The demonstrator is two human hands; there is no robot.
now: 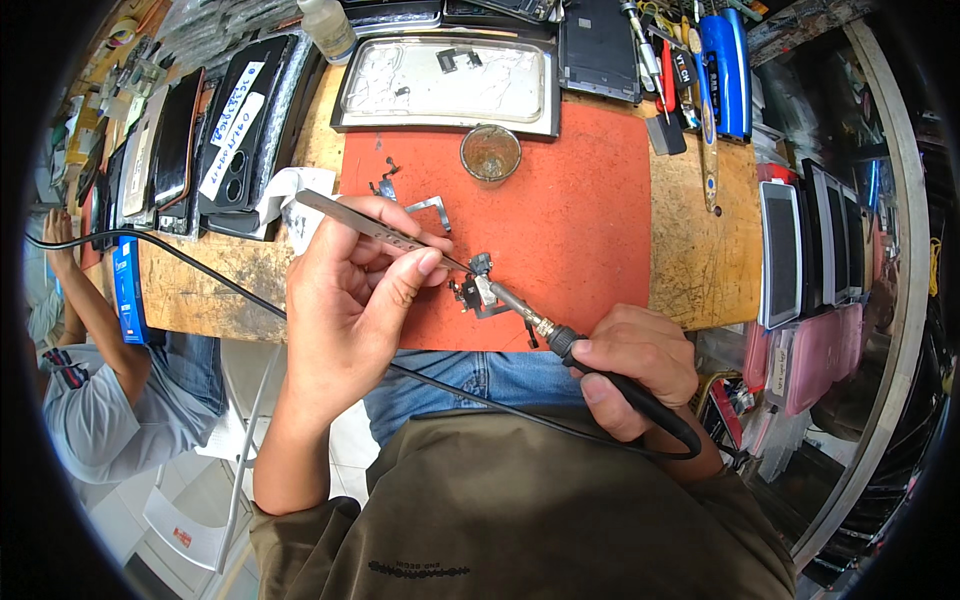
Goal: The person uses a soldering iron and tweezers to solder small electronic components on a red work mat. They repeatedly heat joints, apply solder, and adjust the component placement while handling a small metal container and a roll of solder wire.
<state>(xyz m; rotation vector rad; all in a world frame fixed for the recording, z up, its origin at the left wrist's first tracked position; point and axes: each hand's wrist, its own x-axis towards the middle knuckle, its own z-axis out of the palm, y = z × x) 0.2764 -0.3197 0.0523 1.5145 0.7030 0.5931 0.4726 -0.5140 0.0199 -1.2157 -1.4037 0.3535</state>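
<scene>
My left hand (pixel 362 270) is closed in a pinch on a pair of metal tweezers (pixel 365 222), whose tips reach a small flex cable part (pixel 484 286) near the front edge of the red mat (pixel 590 220). In my right hand (pixel 640 368) is a soldering iron (pixel 565 345) with a black handle and cord. Its metal tip meets or nearly meets the small part beside the tweezer tips; I cannot tell whether they touch. Another flex cable (pixel 430 208) lies on the mat just beyond my left hand.
A small round glass cup (pixel 490 155) stands on the mat, with a framed tray (pixel 400 80) behind it. Phones (pixel 235 140) line the left side; tools and a blue case (pixel 727 75) lie at back right. A black cord (pixel 200 275) crosses at left, near a co-worker (pixel 110 390).
</scene>
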